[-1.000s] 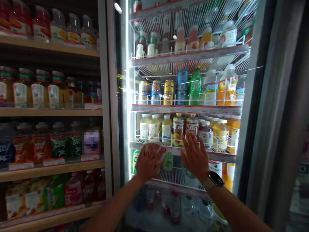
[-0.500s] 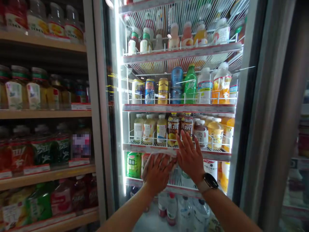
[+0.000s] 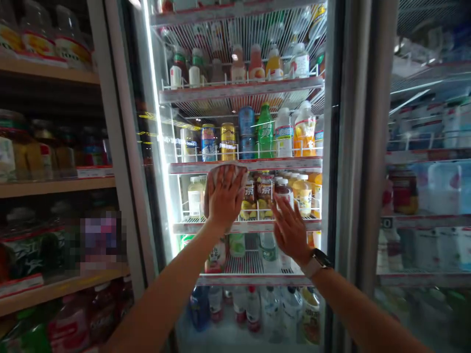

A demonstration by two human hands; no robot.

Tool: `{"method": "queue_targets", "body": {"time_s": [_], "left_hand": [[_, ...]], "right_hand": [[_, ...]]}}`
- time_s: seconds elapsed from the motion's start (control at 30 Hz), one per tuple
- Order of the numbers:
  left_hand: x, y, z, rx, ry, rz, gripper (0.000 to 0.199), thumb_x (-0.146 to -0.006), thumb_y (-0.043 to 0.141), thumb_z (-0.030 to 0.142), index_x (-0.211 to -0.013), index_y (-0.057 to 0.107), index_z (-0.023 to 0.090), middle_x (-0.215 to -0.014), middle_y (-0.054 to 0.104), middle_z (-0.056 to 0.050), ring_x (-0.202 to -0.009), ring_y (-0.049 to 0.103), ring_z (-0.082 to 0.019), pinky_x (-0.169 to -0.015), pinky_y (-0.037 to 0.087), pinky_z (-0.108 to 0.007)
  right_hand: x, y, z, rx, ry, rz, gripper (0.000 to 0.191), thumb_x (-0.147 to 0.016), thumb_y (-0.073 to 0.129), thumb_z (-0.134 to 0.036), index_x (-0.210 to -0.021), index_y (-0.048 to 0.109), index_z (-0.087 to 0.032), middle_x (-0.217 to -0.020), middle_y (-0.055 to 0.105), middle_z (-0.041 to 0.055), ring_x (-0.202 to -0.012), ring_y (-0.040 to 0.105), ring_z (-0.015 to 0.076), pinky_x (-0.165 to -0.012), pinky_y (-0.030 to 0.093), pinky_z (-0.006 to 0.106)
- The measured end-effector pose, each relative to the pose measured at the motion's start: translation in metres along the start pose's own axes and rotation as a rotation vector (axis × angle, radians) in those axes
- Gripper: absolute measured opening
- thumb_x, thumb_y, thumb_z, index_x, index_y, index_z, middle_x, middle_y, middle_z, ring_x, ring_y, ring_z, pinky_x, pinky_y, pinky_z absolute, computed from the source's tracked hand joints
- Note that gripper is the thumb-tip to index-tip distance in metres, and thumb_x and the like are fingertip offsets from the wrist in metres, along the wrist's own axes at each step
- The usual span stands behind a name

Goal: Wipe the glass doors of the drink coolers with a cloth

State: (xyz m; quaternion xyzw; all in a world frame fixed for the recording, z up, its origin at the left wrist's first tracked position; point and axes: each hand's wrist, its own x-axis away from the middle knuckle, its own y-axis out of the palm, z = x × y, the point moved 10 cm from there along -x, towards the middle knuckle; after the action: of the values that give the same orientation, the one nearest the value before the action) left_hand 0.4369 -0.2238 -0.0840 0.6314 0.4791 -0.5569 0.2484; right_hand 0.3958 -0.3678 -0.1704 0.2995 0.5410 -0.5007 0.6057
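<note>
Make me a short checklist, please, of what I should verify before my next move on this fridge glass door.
1. Cloth under left hand: ok, pressed flat against the glass.
2. Right hand in contact with the glass: cannot tell.
3. Glass door free of smears: cannot tell, reflections hide them.
4. Green plastic bottle behind the glass standing upright: ok.
5. View free of glare: not ok, a bright light strip runs along the door's left edge.

Shop with a glass-door drinks cooler (image 3: 333, 147)
</note>
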Motion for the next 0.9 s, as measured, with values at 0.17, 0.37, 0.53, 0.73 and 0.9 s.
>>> {"method": "queue_targets", "body": {"time_s": [0.17,0.37,0.53,0.73,0.9], "left_hand": [[0.008,0.015,0.045,0.045,0.049,-0.011,0.058,-0.097,0.046,0.029,-0.153,0.031,0.032,-0.161,0.031,-0.004,-0.149,0.023,-0.032,-0.122,0.013,-0.058],[0.102,0.051,0.112,0.037,0.208,-0.080,0.062,-0.094,0.051,0.030,-0.153,0.033,0.031,-0.153,0.046,-0.003,-0.143,0.037,-0.027,-0.123,0.016,-0.048],[0.177,0.064,0.135,0.046,0.255,-0.085,0.056,-0.092,0.051,0.029,-0.147,0.043,0.033,-0.140,0.059,-0.001,-0.131,0.051,-0.023,-0.124,0.015,-0.044],[0.125,0.042,0.105,0.080,0.206,-0.034,0.057,-0.094,0.049,0.028,-0.150,0.038,0.033,-0.141,0.058,-0.001,-0.135,0.048,-0.023,-0.125,0.012,-0.044],[0.024,0.023,0.071,0.093,0.009,0.063,0.064,-0.096,0.047,0.026,-0.155,0.023,0.030,-0.160,0.032,-0.005,-0.149,0.025,-0.030,-0.124,0.014,-0.055]], "right_hand": [[0.029,-0.008,0.042,0.168,0.134,-0.009,0.069,-0.099,0.037,-0.020,-0.159,0.003,-0.022,-0.164,0.019,0.0070,-0.151,0.019,0.0256,-0.122,0.021,0.052],[0.037,0.002,0.041,0.241,0.130,-0.044,0.070,-0.099,0.036,-0.020,-0.159,0.001,-0.018,-0.164,0.016,0.0088,-0.152,0.017,0.0262,-0.122,0.024,0.050],[0.036,0.000,0.041,0.225,0.123,-0.034,0.070,-0.098,0.037,-0.018,-0.159,0.003,-0.018,-0.164,0.018,0.0083,-0.152,0.016,0.0246,-0.123,0.022,0.048],[0.035,-0.002,0.039,0.216,0.131,-0.007,0.070,-0.098,0.036,-0.017,-0.159,0.003,-0.018,-0.163,0.021,0.0085,-0.151,0.019,0.0239,-0.123,0.023,0.048],[0.036,0.000,0.042,0.208,0.149,-0.014,0.071,-0.098,0.035,-0.019,-0.159,0.000,-0.021,-0.163,0.022,0.0077,-0.150,0.022,0.0244,-0.122,0.023,0.049]]}}
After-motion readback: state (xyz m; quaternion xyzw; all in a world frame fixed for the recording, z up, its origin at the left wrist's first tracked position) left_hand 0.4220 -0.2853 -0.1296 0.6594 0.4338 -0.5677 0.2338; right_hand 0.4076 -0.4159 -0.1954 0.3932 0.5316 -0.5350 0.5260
